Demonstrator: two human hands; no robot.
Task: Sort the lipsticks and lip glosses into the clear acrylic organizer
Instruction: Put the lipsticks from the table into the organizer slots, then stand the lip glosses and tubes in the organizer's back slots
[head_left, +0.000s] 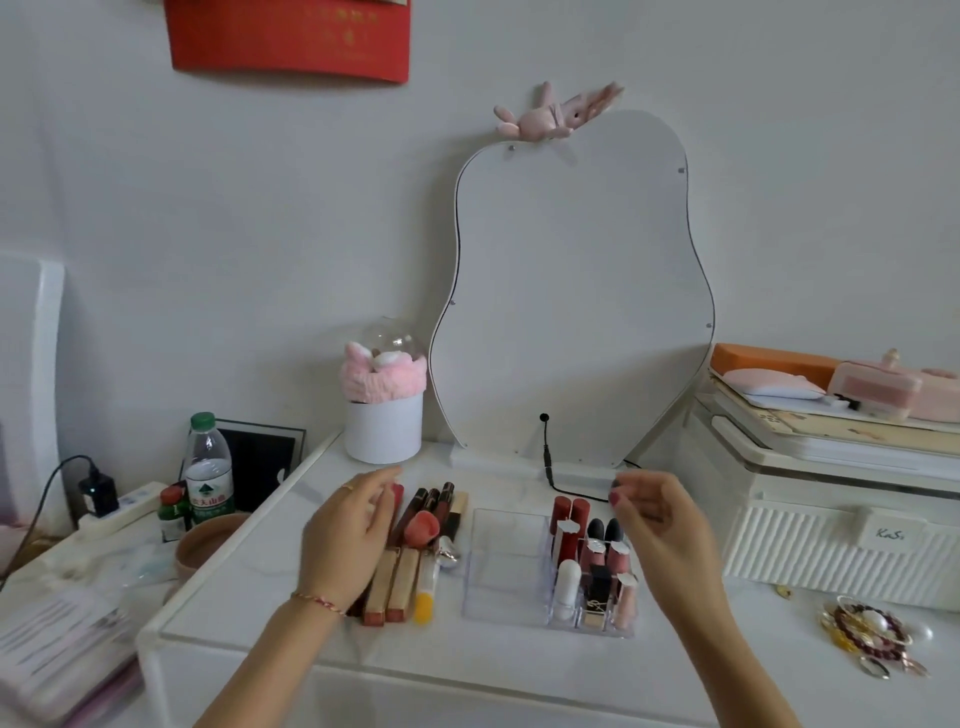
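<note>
A clear acrylic organizer (506, 566) stands on the white table. Its wide left compartment holds nothing; several lipsticks (597, 558) stand upright in the small cells on its right side. A row of loose lipsticks and lip glosses (426, 540) lies flat to the organizer's left. My left hand (348, 535) hovers over that row's left end, fingers curved around a red tube (397, 501); whether it grips the tube is unclear. My right hand (665, 530) hangs above the organizer's right cells, fingers loosely curled, holding nothing.
A curvy white mirror (571, 291) with a black cable stands behind the organizer. A white pot with a pink headband (383, 410) sits at back left. A ribbed white box (841, 535) and bracelets (867, 639) are to the right; a water bottle (209, 467) and bowl are to the left.
</note>
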